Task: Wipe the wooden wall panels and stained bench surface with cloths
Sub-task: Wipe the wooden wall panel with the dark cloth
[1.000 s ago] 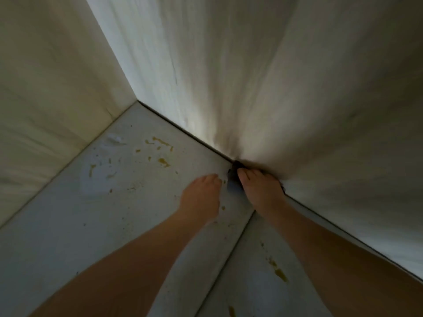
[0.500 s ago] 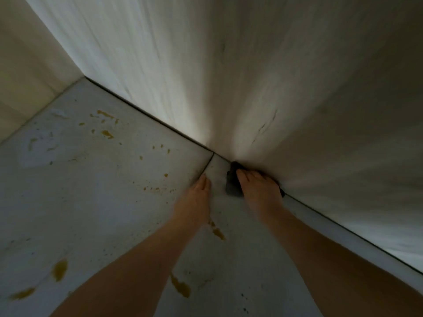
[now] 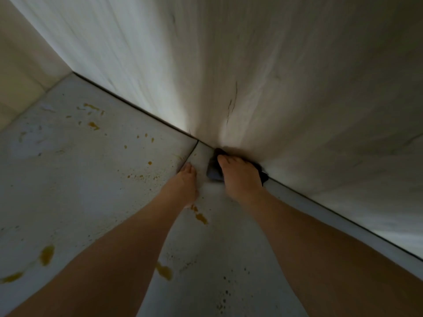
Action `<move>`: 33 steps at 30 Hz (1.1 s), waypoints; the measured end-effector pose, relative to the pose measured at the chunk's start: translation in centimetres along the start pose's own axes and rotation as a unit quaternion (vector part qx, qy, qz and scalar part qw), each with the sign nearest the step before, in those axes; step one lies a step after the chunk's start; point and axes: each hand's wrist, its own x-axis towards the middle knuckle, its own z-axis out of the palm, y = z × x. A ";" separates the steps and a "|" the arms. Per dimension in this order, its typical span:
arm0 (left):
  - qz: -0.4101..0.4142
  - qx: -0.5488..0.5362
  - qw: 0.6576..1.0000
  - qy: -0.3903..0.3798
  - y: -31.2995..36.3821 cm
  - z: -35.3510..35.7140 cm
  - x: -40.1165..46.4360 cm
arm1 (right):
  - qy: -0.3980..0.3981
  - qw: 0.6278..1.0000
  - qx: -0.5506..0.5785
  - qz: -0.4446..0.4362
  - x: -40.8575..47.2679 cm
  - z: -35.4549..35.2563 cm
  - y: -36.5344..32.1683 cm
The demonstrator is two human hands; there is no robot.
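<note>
Near the centre of the frame the right hand (image 3: 242, 177) lies flat on a dark cloth (image 3: 214, 171), pressing it down where the pale tabletop (image 3: 80, 179) meets the wooden wall panel (image 3: 274, 76); its fingers look straight rather than curled, though most of the cloth is hidden beneath it, with dark edges showing at its left and right. The left hand (image 3: 184, 184) rests just beside it, to the left, fingers extended and flat on the tabletop, holding nothing, its tips near a thin seam (image 3: 191, 152) that runs across the surface to the wall. The two hands are close but apart. Yellow-orange stains (image 3: 93, 125) dot the tabletop in the left middle of the frame, with more drops (image 3: 201, 218) just below the left hand and larger blotches (image 3: 47, 255) at the lower left. A second wall panel (image 3: 20, 65) fills the upper left corner. A thin dark crack (image 3: 231, 106) marks the panel above the right hand.
</note>
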 end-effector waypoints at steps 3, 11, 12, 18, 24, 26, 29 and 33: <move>0.003 0.016 1.000 0.002 0.1 0.2 0.1 | 0.003 1.000 -0.008 0.004 0.1 0.3 -0.1; 0.011 0.026 1.000 -0.006 -0.4 0.8 0.5 | 0.005 1.000 -0.015 0.023 0.1 0.7 -0.4; 0.010 0.025 1.000 -0.008 -0.3 0.8 0.5 | 0.005 1.000 -0.015 0.025 0.1 0.7 -0.4; 0.004 0.024 1.000 -0.003 -0.4 1.0 0.5 | 0.005 0.999 -0.012 0.031 0.0 0.7 -0.4; -0.007 0.057 0.998 -0.006 0.4 -0.1 -0.5 | 0.028 0.999 -0.008 0.018 -0.3 0.7 0.1; -0.028 0.074 0.997 -0.016 0.6 -0.5 -1.1 | 0.037 0.999 -0.004 0.013 -1.0 0.7 0.9; -0.059 0.075 0.995 0.027 1.9 -0.2 -2.4 | 0.037 0.999 0.009 0.016 -3.4 0.8 3.3; -0.035 0.059 0.990 0.124 7.0 2.1 -5.4 | 0.023 1.000 0.008 0.019 -9.1 1.2 8.2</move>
